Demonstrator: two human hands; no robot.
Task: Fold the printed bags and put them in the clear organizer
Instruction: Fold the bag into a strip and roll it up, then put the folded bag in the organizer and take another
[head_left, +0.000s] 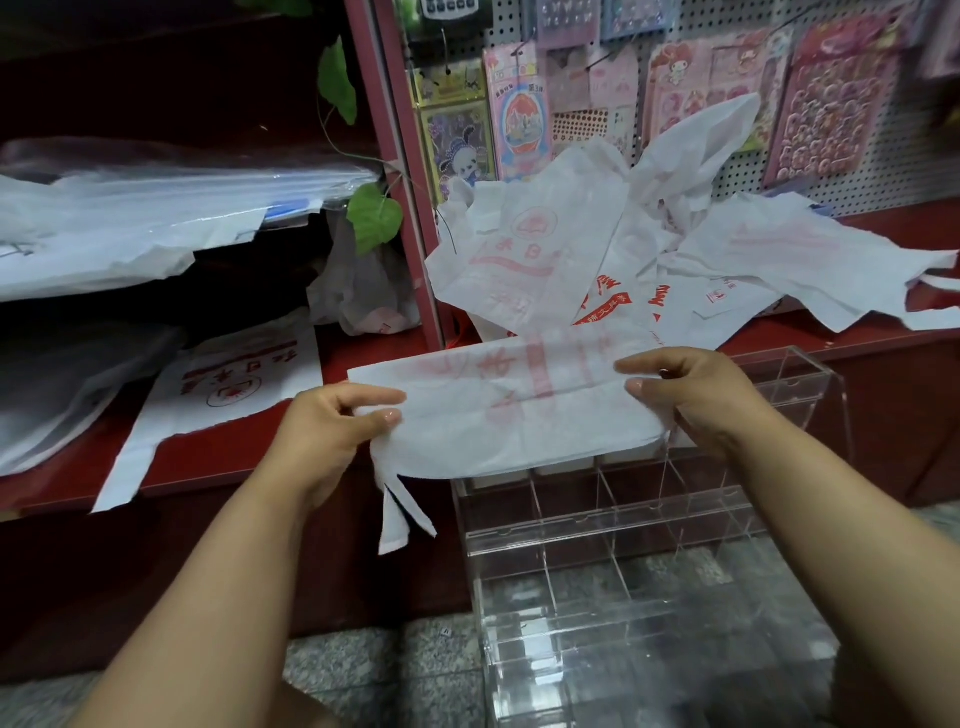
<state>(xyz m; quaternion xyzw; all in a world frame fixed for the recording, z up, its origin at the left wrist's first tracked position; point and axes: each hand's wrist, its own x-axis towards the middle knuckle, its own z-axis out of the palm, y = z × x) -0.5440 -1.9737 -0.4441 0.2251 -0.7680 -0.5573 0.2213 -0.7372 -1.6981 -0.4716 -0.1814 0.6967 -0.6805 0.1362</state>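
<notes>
A white plastic bag with red print (514, 410) is stretched flat between my hands, folded lengthwise, above the clear organizer (623, 545). My left hand (332, 431) pinches its left end, where the bag's handles hang down. My right hand (691, 395) pinches the right end. The organizer is a clear acrylic box with several compartments, standing on the floor below the bag. White folded bags show in its top row, partly hidden by the held bag. A heap of loose printed bags (597, 260) lies on the red shelf behind.
Another printed bag (228, 400) lies flat on the red shelf (218, 467) at left, beside stacked plastic sheets (130, 228). A pink post (405, 171) and a pegboard with sticker packs (727, 104) stand behind. Grey stone floor (389, 670) lies below.
</notes>
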